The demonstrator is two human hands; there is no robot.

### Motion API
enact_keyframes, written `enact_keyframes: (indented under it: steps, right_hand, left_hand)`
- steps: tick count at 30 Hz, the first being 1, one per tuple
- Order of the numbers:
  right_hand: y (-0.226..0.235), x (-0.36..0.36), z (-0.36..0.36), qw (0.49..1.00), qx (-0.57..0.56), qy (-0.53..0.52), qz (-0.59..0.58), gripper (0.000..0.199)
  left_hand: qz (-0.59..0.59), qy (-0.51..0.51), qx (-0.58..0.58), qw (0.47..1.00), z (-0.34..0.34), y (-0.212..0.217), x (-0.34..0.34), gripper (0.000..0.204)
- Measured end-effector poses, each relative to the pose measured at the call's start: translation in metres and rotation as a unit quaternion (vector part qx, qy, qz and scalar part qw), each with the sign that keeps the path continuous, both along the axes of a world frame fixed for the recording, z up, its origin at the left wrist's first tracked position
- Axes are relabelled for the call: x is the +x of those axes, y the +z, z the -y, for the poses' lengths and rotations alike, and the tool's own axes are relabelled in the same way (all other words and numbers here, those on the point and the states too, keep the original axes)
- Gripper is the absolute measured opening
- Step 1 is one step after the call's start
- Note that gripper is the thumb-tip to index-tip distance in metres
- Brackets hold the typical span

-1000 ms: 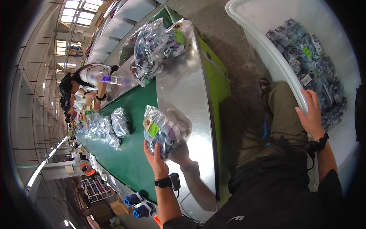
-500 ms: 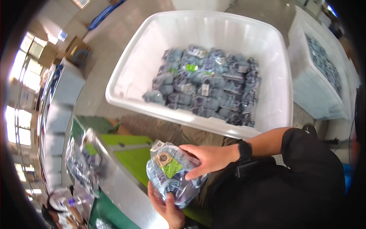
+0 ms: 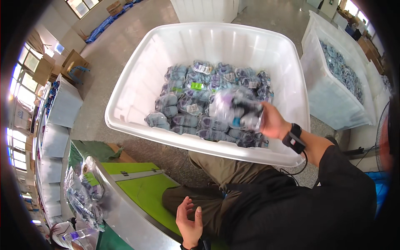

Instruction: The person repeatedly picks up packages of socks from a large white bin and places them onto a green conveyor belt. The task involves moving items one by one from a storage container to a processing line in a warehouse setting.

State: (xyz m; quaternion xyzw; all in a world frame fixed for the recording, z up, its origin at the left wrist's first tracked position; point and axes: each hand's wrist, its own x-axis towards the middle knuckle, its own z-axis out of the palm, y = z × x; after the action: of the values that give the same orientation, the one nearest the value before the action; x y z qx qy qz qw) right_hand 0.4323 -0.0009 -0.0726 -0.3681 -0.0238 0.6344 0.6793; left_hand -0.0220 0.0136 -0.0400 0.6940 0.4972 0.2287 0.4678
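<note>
My right hand [image 3: 275, 121] grips a clear plastic bag [image 3: 236, 109] by one end. The bag is smeared by motion; pale, dark and purple contents show through it. It hangs over a large white plastic bin [image 3: 208, 37], above rows of similar clear bags with blue-grey contents [image 3: 187, 98]. Some of those carry white or green labels. My left hand [image 3: 189, 223] is low in front of me with its fingers apart and nothing in it, beside the metal tabletop's edge.
At the left, a metal tabletop [image 3: 121, 204] with a green panel [image 3: 143, 183] below holds a pile of clear bags [image 3: 85, 196]. Another filled white bin [image 3: 310, 79] stands at the right, near a fan [image 3: 384, 141]. A person sits at the lower left.
My right hand has carried the bag from above my lap forward over the bin. My left hand has let go of it and stays low. The view has shifted slightly.
</note>
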Motion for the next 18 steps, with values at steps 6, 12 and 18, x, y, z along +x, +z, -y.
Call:
enact_keyframes:
  steps: [6,12,18]
  right_hand:
    - [-0.087,0.060,-0.019,0.919,-0.308,-0.087,0.230,0.063]
    - [-0.111,0.043,-0.005,0.932,-0.270,-0.012,0.244,0.061]
    - [-0.058,-0.012,-0.025,0.902,-0.123,0.232,0.342,0.055]
  left_hand:
    - [-0.039,-0.004,-0.074,0.996,-0.006,-0.025,-0.019,0.048]
    - [-0.032,0.022,-0.076,0.996,-0.005,-0.030,-0.020,0.048]
    - [-0.054,-0.004,-0.069,0.996,-0.007,-0.026,-0.013,0.048]
